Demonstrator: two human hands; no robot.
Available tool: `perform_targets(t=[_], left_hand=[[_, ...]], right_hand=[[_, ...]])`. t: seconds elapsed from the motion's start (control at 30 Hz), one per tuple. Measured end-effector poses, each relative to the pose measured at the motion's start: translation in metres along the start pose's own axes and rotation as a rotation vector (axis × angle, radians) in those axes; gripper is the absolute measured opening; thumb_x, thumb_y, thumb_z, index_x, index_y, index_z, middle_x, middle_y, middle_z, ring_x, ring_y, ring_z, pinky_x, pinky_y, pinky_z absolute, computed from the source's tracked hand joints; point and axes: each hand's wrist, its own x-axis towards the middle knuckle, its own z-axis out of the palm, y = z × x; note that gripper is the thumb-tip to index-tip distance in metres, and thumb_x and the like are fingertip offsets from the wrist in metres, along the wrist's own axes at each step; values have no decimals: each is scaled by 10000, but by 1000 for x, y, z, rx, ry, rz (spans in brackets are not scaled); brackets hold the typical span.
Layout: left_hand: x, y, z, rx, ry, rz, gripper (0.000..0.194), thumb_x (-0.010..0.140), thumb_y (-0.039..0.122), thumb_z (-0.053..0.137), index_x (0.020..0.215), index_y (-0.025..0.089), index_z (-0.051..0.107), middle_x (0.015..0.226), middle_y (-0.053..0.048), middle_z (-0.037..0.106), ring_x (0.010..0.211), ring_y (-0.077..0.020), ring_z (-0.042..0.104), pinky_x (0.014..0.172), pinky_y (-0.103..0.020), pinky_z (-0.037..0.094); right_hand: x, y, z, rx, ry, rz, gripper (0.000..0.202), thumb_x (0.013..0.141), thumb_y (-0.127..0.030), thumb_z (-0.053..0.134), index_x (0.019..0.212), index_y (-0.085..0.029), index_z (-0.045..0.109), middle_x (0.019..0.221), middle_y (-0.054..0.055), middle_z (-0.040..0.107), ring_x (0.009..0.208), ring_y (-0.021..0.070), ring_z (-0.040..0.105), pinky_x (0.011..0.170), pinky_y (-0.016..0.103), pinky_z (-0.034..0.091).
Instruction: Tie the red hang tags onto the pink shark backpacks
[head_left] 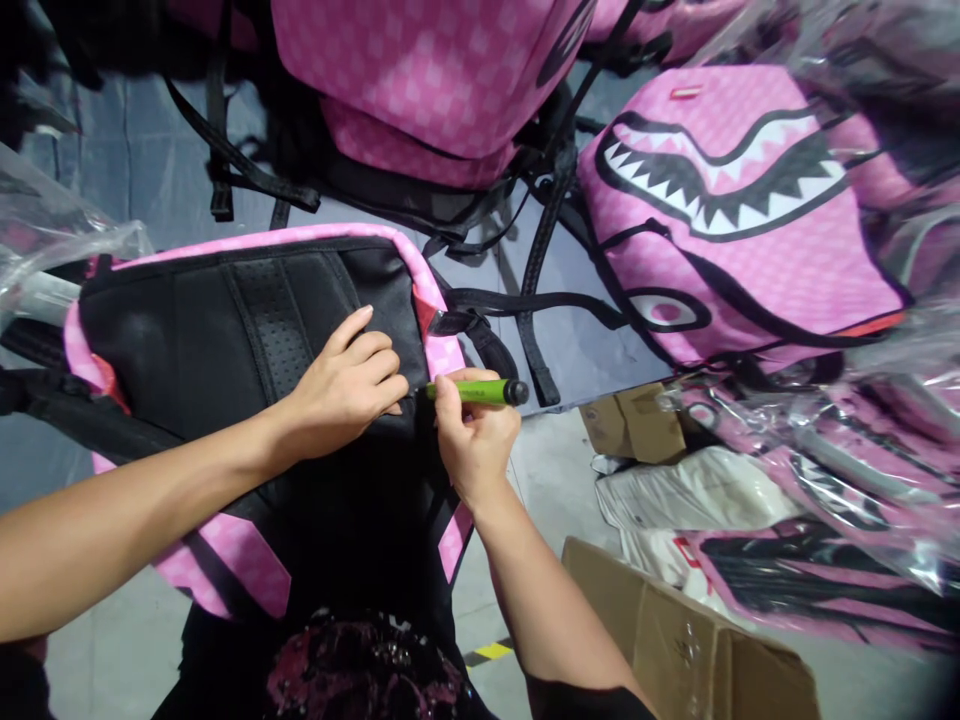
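A pink and black backpack lies with its black padded back panel facing up in front of me. My left hand presses on that panel near its right edge, with the fingers curled down against the black fabric. Wrapped in the fingers of my right hand is a green marker pen with a black end. It lies nearly level, and its tip points left at the backpack's edge, close to my left fingertips. What the tip touches is too small to make out.
Another pink backpack stands at the back, with black straps hanging down. To the right lies a pink backpack with a shark mouth. Plastic-wrapped pink bags are piled beyond the table edge, and an open cardboard box stands on the floor.
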Motion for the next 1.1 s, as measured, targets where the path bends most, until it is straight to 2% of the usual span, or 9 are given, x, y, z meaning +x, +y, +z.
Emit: perform_targets(t=[0.3, 0.5, 0.6, 0.7, 0.77, 0.83, 0.9, 0.97, 1.1], left_hand=[[4, -7, -1, 28, -4, 35, 185, 882, 358, 599, 830, 184, 636, 829, -40, 642, 958, -224, 545, 1099, -542, 333], [40, -11, -42, 157, -362, 120, 407, 854, 596, 544, 840, 200, 636, 914, -27, 728, 926, -178, 647, 869, -348, 463], [46, -17, -65, 336, -542, -35, 579, 801, 689, 499, 564, 193, 318, 990, 91, 739, 987, -95, 657, 825, -272, 442], [43, 5, -104, 405, -501, -145, 690, 842, 659, 430, 632, 158, 5, 1044, 142, 725, 943, -30, 660, 725, -250, 442], [38, 34, -138, 395, -399, -223, 638, 882, 616, 391, 582, 158, 63, 1012, 158, 726, 902, -12, 662, 686, -235, 448], [26, 62, -169, 328, -312, -319, 534, 909, 580, 379, 553, 185, 329, 962, 179, 725, 884, 8, 662, 635, -212, 448], [5, 83, -190, 244, -225, -415, 404, 918, 576, 405, 728, 255, 561, 913, 173, 729, 857, 4, 670, 592, -210, 449], [-22, 95, -195, 124, -188, -485, 381, 895, 620, 452, 860, 285, 630, 863, 119, 736, 796, -49, 688, 550, -242, 454], [-74, 96, -174, -141, -288, -460, 336, 903, 527, 536, 937, 221, 672, 875, 2, 740, 779, -154, 696, 593, -280, 496]], right_hand=[[-1, 6, 0, 11, -35, 12, 265, 916, -355, 541, 747, -167, 619, 691, 21, 646, 495, 95, 541, 488, 227, 406], [-10, 2, -19, 39, -68, -32, 330, 866, -501, 546, 768, -200, 643, 581, 31, 613, 501, 191, 592, 499, 317, 453], [-14, -10, -18, 208, -44, 77, 338, 799, -559, 614, 889, -240, 683, 693, 74, 682, 587, 252, 657, 562, 388, 513], [-23, -37, -31, 367, -60, 38, 500, 794, -573, 633, 1169, -243, 656, 1055, 119, 709, 941, 315, 689, 857, 497, 535], [-29, -57, -48, 299, -2, -101, 528, 838, -581, 585, 1224, -226, 639, 1157, 131, 676, 1047, 331, 652, 947, 545, 487], [-33, -75, -63, 217, 65, -249, 488, 871, -546, 572, 1230, -223, 639, 1147, 141, 677, 1031, 317, 656, 940, 525, 494], [-36, -87, -71, 167, 111, -416, 435, 883, -484, 591, 1228, -223, 636, 1078, 143, 698, 961, 298, 678, 856, 479, 535], [-43, -92, -68, 156, 91, -579, 363, 885, -417, 610, 1193, -227, 641, 1003, 119, 717, 875, 270, 694, 760, 427, 559], [-63, -80, -40, 265, -44, -763, 211, 898, -284, 577, 1092, -225, 635, 939, 70, 720, 801, 218, 696, 723, 368, 572]])
